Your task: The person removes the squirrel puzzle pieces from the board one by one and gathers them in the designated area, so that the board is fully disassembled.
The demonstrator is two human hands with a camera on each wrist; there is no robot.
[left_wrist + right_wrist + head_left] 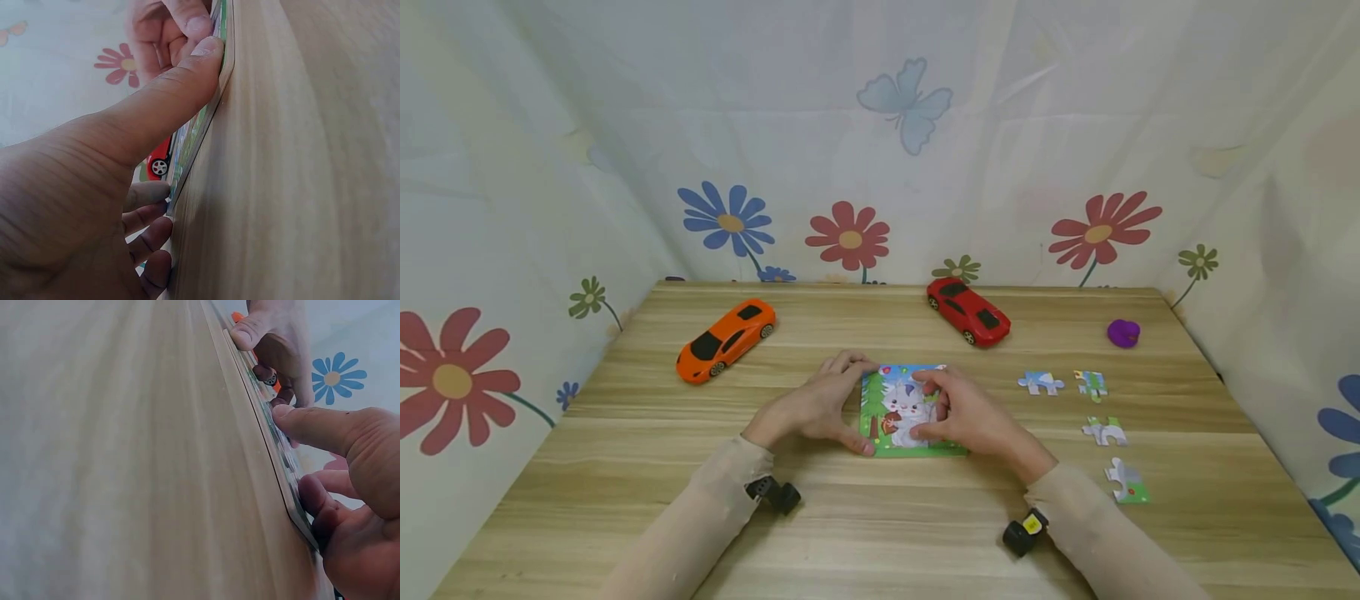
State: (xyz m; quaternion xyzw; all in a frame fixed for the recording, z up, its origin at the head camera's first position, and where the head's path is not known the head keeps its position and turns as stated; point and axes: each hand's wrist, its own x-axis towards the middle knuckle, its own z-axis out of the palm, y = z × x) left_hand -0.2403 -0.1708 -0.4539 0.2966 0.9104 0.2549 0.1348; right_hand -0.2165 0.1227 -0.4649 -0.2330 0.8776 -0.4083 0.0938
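In the head view a jigsaw puzzle (898,409) in a flat tray lies mid-table, showing a pale grey cartoon animal, a green tree and blue sky. My left hand (823,402) holds its left side, thumb on the near corner and fingers at the far corner. The left wrist view shows that thumb (187,69) pressing the rim. My right hand (973,414) touches the picture's right part with thumb and fingertips set apart, covering some of it. In the right wrist view its thumb (312,427) rests on the puzzle surface; no separate piece is visible between the fingers.
Several loose jigsaw pieces lie right of the puzzle, among them a grey-and-green piece (1105,431) and a corner piece (1127,482). An orange toy car (727,342) stands back left, a red toy car (968,312) behind the puzzle, and a small purple toy (1123,333) far right.
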